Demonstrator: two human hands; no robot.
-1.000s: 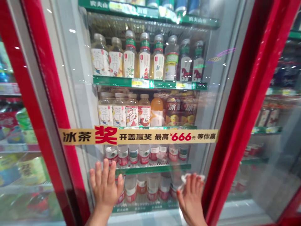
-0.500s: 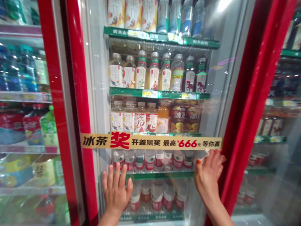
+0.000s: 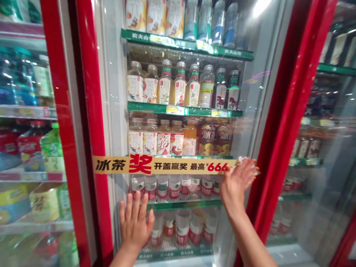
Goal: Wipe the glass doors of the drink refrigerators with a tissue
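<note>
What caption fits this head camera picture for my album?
Left hand flat on the glass door, right hand pressing a white cloth on the yellow banner.

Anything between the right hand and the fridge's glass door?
Only a white cloth, under the right hand at the yellow banner's right end. The left hand lies bare on the glass door.

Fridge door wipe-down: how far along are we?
Done: the lower right of the glass door, where the white cloth passed a second ago. In hand: the right hand presses the cloth at the right end of the yellow banner, and the left hand lies flat low on the glass. Left: seemingly everything above the banner and the left side.
</note>
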